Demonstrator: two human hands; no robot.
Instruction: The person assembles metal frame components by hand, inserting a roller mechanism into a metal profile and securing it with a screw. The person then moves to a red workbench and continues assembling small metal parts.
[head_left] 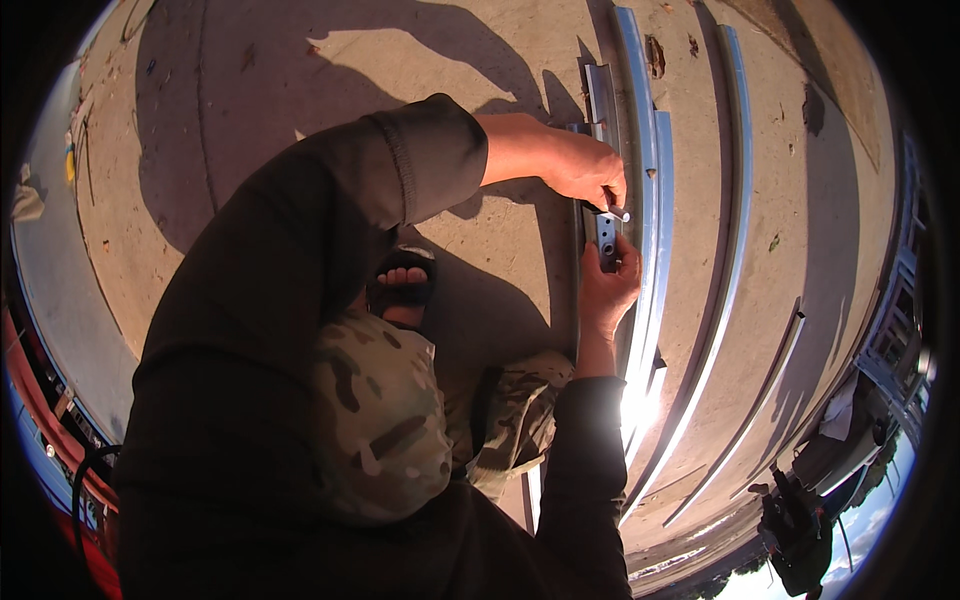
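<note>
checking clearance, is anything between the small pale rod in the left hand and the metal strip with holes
Nothing visible stands between them: the small pale rod in the left hand is right by the metal strip, though contact is unclear. The right hand is at the strip's near end.

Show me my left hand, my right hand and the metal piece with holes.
Left hand (586, 174): head view, middle of hand.
Right hand (611, 291): head view, middle of hand.
Metal piece with holes (608, 229): head view, holed face.

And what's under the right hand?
A holed metal strip runs in under the right hand, between thumb and fingers; its holed face shows beyond them. Whatever lies beneath the palm is covered, including whether the strip ends there.
</note>
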